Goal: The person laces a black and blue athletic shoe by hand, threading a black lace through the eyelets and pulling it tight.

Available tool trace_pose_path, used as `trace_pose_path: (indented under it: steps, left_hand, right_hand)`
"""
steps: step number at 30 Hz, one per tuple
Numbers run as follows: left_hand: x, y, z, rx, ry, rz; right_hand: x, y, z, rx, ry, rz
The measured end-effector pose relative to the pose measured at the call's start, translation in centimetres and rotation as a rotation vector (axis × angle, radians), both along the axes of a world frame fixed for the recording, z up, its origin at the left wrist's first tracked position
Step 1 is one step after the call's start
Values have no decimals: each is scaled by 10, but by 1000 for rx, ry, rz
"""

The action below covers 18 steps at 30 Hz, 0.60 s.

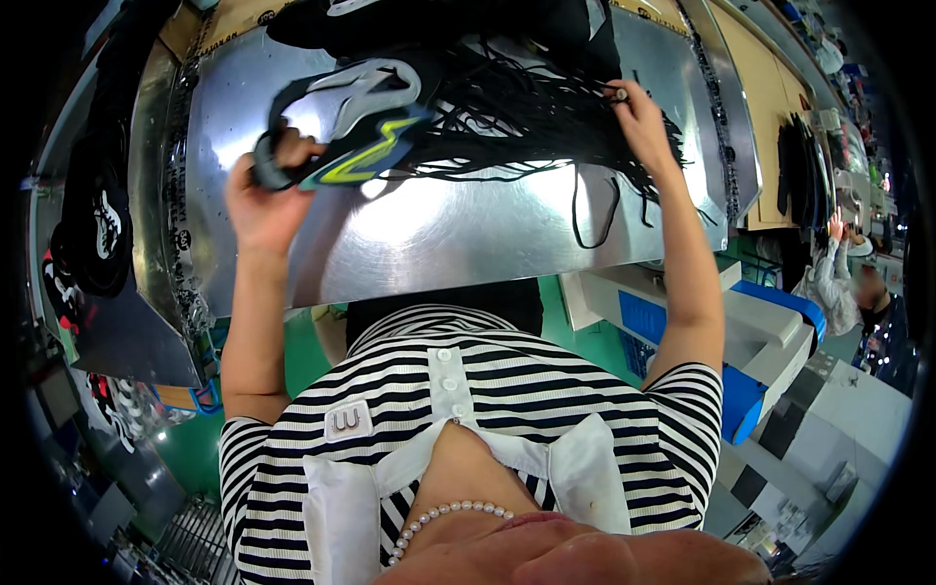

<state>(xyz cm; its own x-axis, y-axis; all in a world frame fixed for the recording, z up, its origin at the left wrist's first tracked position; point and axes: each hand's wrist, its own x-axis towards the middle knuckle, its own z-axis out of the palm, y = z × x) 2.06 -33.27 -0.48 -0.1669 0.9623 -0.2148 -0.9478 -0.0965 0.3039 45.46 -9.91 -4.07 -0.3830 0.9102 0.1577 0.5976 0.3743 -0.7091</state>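
My left hand (268, 195) is closed around the heel end of a shoe upper (375, 161), dark with yellow-green stripes and a pale grey opening edge. The upper is slightly blurred and tilted above the metal table. My right hand (643, 127) pinches at the right end of a tangled bundle of black laces (517, 122); dark strands meet its fingertips, though how many it grips is hard to see. The bundle spreads across the table between both hands, and one lace (593, 239) hangs in a loop toward the near edge.
A shiny metal table (409, 239) lies before me, with black uppers (390, 27) heaped at its far side. More dark uppers (102, 219) sit on a surface at left. To the right stands a white and blue machine (726, 331); beyond it, a co-worker (848, 283).
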Motion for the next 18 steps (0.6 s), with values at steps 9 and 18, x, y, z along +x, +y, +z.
trace_pose_path:
  steps: [9, 18]
  left_hand:
    - [-30, -118, -51, 85, -73, -168]
    - [4, -80, -39, -235, 537, -167]
  right_hand:
    - [-45, -7, 50, 499, -866, 221]
    - [-22, 16, 82, 103, -473, 246]
